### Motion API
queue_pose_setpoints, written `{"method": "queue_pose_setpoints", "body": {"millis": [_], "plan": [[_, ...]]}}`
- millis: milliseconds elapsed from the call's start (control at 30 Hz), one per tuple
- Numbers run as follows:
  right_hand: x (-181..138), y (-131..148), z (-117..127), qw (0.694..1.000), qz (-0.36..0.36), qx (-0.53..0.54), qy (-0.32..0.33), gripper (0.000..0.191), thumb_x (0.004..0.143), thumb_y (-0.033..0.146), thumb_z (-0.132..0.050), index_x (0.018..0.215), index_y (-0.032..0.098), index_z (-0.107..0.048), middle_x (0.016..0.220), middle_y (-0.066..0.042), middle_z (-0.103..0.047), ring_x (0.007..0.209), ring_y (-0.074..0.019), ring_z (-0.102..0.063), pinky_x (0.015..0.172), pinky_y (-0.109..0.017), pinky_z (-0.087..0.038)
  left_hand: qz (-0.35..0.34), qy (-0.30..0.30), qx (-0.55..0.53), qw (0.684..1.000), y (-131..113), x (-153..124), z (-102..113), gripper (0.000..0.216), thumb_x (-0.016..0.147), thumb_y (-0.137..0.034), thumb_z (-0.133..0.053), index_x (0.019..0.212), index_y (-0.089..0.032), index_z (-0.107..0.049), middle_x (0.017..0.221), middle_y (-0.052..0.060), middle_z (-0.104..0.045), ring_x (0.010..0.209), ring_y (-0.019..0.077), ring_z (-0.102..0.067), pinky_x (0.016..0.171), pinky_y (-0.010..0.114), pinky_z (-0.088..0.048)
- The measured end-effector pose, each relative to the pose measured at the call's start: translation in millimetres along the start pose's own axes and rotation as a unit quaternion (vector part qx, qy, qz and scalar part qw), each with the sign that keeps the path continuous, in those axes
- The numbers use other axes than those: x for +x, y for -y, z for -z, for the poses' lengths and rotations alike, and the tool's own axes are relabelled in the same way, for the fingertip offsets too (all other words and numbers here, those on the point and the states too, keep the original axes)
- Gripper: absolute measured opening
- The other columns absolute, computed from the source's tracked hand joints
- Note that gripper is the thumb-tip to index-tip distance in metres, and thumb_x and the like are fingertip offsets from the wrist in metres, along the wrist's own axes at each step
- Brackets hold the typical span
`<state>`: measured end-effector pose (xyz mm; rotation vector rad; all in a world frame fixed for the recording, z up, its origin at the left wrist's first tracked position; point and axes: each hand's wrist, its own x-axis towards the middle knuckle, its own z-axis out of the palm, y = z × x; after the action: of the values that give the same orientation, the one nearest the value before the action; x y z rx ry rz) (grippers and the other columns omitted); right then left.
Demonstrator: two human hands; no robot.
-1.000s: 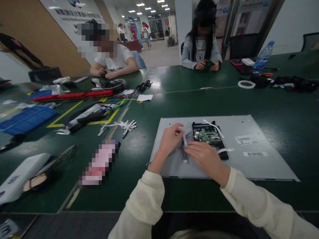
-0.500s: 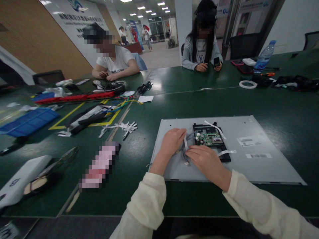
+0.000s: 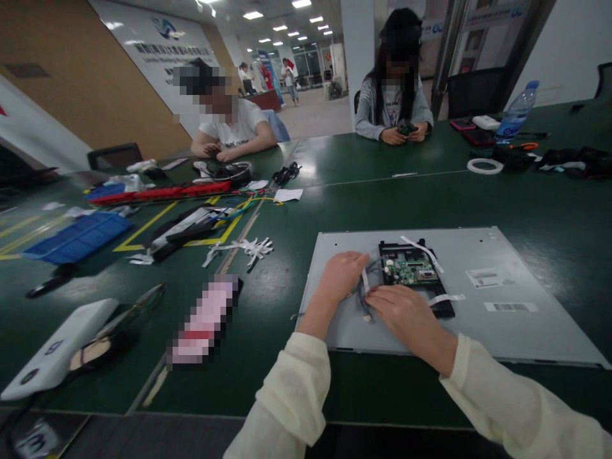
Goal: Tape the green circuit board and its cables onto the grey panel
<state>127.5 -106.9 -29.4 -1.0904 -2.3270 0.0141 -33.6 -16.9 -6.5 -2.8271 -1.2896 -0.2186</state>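
A flat grey metal panel (image 3: 478, 338) lies on the table in front of me. On it sits a black frame (image 3: 444, 310) with a green circuit board (image 3: 411, 273) inside. Left of the board runs a bundle of grey cables (image 3: 365, 309), with a short white tape strip (image 3: 366, 280) across it. My left hand (image 3: 342, 277) is closed, pinching the strip's upper end. My right hand (image 3: 406, 313) is closed at its lower end, beside the cables; its fingertips partly hide the strip. Two more white strips (image 3: 447, 298) cling to the black frame.
Left of the panel are a phone (image 3: 205, 325), a pile of white strips (image 3: 255, 248), a white power bank-like device (image 3: 62, 350) and a blue basket (image 3: 79, 239). A tape roll (image 3: 484, 166) and a water bottle (image 3: 517, 113) stand farther right. Two people sit across the table.
The view has shifted, so everything sits slightly farther right and lower. My hands keep the same hold on the strip. The person across at right now has both hands together on a dark object.
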Motion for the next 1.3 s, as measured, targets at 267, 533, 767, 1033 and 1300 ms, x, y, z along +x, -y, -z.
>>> {"method": "queue_pose_setpoints", "body": {"millis": [267,533,767,1033,1300], "plan": [[0.2,1.7,-0.4,1.000,0.018,-0.025,-0.002,0.021,0.084,0.004,-0.053,0.093,0.014,-0.068,0.098,-0.009,-0.070,0.089,-0.0180,-0.065,0.080,-0.032,-0.050,-0.023,0.013,0.025,0.999,-6.1,-1.4,3.2,0.013,0.086,-0.012,-0.054,0.097,-0.017,-0.058,0.093,0.008,-0.066,0.088,0.0193,-0.063,0.074,0.028,-0.047],[-5.2,8.8,3.1,0.999,0.027,-0.019,0.010,0.020,0.083,0.007,-0.053,0.098,0.013,-0.066,0.102,-0.010,-0.068,0.095,-0.0195,-0.063,0.084,-0.033,-0.049,0.068,-0.051,-0.052,0.995,0.1,2.0,-7.7,0.034,0.089,-0.014,-0.049,0.122,-0.020,-0.053,0.113,0.008,-0.064,0.105,0.0211,-0.060,0.089,0.032,-0.045],[-7.3,12.4,8.3,0.999,0.034,-0.008,0.018,0.016,0.084,0.009,-0.051,0.089,0.014,-0.065,0.096,-0.010,-0.068,0.091,-0.0196,-0.063,0.083,-0.033,-0.049,0.150,-0.133,-0.140,0.970,4.0,3.3,-8.9,0.051,0.083,-0.013,-0.055,0.132,-0.019,-0.043,0.130,0.010,-0.053,0.117,0.0229,-0.052,0.101,0.036,-0.039],[-4.0,10.5,10.6,1.000,-0.003,0.012,-0.009,0.024,0.086,0.014,-0.048,0.108,0.013,-0.058,0.115,-0.013,-0.061,0.112,-0.0222,-0.054,0.098,-0.037,-0.045,0.061,-0.083,-0.203,0.974,2.3,-1.4,5.1,0.016,0.083,-0.013,-0.053,0.096,-0.018,-0.059,0.097,0.005,-0.059,0.091,0.0171,-0.057,0.085,0.029,-0.045],[-2.2,13.2,10.1,0.999,-0.021,0.006,0.028,0.020,0.087,0.018,-0.047,0.105,0.013,-0.056,0.112,-0.014,-0.061,0.113,-0.0240,-0.054,0.100,-0.040,-0.044,0.030,-0.004,-0.197,0.980,4.9,-0.2,7.8,0.010,0.085,-0.013,-0.050,0.085,-0.018,-0.058,0.087,0.003,-0.060,0.085,0.0164,-0.056,0.078,0.027,-0.044]]}}
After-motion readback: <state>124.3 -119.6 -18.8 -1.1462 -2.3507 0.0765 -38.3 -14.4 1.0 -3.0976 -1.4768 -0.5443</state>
